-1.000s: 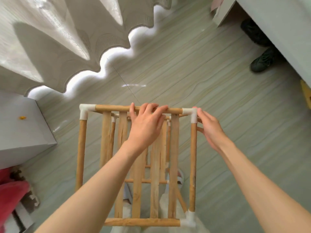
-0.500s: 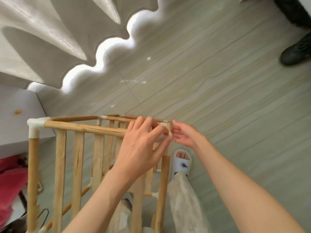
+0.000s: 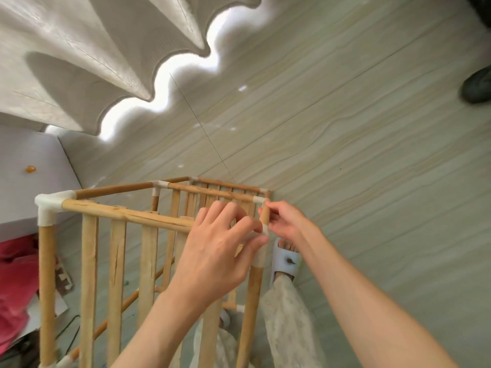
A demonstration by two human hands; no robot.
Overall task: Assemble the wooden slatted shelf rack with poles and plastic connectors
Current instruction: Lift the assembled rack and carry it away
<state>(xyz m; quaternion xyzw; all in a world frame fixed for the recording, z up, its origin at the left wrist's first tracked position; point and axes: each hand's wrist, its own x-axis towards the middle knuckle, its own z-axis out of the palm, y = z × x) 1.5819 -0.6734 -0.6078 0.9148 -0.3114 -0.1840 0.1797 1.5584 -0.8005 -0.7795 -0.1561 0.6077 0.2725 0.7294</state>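
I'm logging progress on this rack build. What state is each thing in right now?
Shelf rack: standing upright, frame joined.
Near-left white connector: seated on three poles.
Short pole: pinched by the right hand.
Left hand: gripping the near-right corner connector.
Slipper: worn on a foot.

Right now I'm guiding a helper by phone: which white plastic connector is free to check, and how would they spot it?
Start at the wooden rack standing on the pale floor. Follow its nearest top pole leftward, away from the hands, to the white connector. Unlike the right corner's, it is bare and fully visible, beside the grey cabinet.
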